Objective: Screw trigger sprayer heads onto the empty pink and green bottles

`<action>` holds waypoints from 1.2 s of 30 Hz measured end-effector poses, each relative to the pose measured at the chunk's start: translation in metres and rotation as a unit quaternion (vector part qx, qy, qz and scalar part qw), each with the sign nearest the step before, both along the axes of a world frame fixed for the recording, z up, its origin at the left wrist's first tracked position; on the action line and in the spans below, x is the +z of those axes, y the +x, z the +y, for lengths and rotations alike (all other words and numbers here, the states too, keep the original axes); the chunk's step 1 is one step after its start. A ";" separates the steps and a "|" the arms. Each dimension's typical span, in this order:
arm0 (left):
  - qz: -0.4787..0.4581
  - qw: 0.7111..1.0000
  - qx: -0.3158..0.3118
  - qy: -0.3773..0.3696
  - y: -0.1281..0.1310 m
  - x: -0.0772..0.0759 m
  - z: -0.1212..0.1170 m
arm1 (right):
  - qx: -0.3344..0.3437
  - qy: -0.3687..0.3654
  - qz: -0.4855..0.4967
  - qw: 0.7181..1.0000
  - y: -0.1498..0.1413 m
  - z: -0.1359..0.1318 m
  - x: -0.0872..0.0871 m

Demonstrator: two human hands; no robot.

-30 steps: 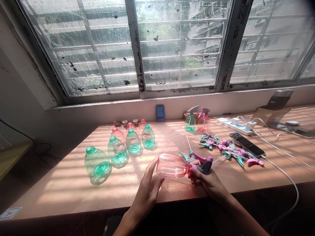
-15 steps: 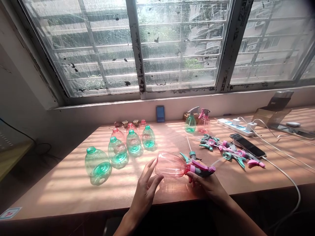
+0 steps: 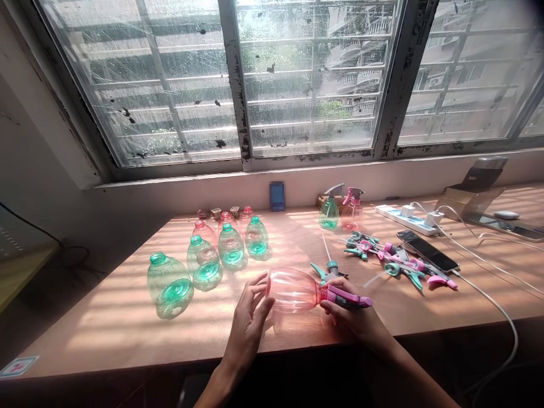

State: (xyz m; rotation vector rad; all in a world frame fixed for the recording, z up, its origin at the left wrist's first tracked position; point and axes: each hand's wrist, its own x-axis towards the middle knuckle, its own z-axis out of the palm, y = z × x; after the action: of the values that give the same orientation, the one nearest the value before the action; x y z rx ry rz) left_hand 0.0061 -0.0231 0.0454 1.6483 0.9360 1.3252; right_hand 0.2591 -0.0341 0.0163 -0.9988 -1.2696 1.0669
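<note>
A clear pink spray bottle [image 3: 292, 290] lies on its side in the air just above the table's near edge. My left hand [image 3: 250, 317] is closed round its base, thumb in front and fingers behind. At its neck, my right hand [image 3: 355, 317] grips the pink and grey spray head [image 3: 346, 297], which sits on the bottle's mouth; some of those fingers are hidden. Just behind lies a loose grey and green spray head [image 3: 329, 272] with its tube pointing away.
Several green bottles [image 3: 170, 286] and pink bottles [image 3: 203, 231] without heads stand on the left. Two headed spray bottles [image 3: 328, 211] stand at the back. Loose spray heads [image 3: 399, 263], a phone [image 3: 428, 251], a power strip [image 3: 406, 220] and white cables lie on the right.
The bottle has turned a little about its length, and its spray head has rolled with it. My left fingers have shifted on the base; the right hand has closed nearer the neck.
</note>
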 end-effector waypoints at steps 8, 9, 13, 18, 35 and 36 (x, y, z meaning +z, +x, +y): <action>0.037 0.999 0.012 0.030 0.001 -0.001 0.001 | 0.022 -0.021 0.014 0.999 0.001 -0.002 0.002; 0.046 0.998 0.012 0.033 0.001 0.000 0.001 | 0.019 -0.026 0.016 0.999 0.002 -0.004 0.004; 0.056 0.998 0.011 0.013 0.001 0.000 0.000 | 0.007 -0.030 0.015 0.999 0.004 -0.005 0.006; 0.017 0.998 0.028 -0.054 0.002 -0.006 0.004 | 0.014 0.005 -0.035 0.999 0.001 -0.003 0.010; 0.014 0.997 0.019 -0.073 0.000 -0.007 0.004 | 0.033 -0.015 -0.008 0.999 0.002 -0.002 0.006; 0.001 0.997 0.007 -0.075 0.000 -0.006 0.005 | 0.031 -0.013 -0.012 0.999 0.001 -0.001 0.006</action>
State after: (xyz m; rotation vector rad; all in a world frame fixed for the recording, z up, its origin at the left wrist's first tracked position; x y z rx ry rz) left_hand 0.0062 -0.0185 0.0390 1.5321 1.0242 1.2317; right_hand 0.2600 -0.0355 0.0220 -1.0003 -1.3162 1.1240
